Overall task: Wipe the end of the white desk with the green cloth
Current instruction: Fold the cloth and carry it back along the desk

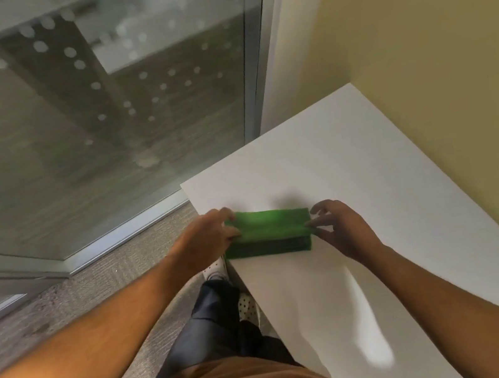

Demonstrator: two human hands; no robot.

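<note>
So the folded bright green microfibre cloth (pixel 268 231) is lying flat near the front edge of the smooth white desk (pixel 354 171), close to the desk's end at about 11 o'clock, where the frosted dotted glass wall (pixel 81 118) stands. The person's left hand (pixel 205 240) pinches the cloth's 9 o'clock end, and the right hand (pixel 339 228) has its fingertips nipped onto the 3 o'clock end, other fingers loosely curled. Below the desk edge there's grey carpet (pixel 117 277) and a white perforated shoe (pixel 248 307).
</note>
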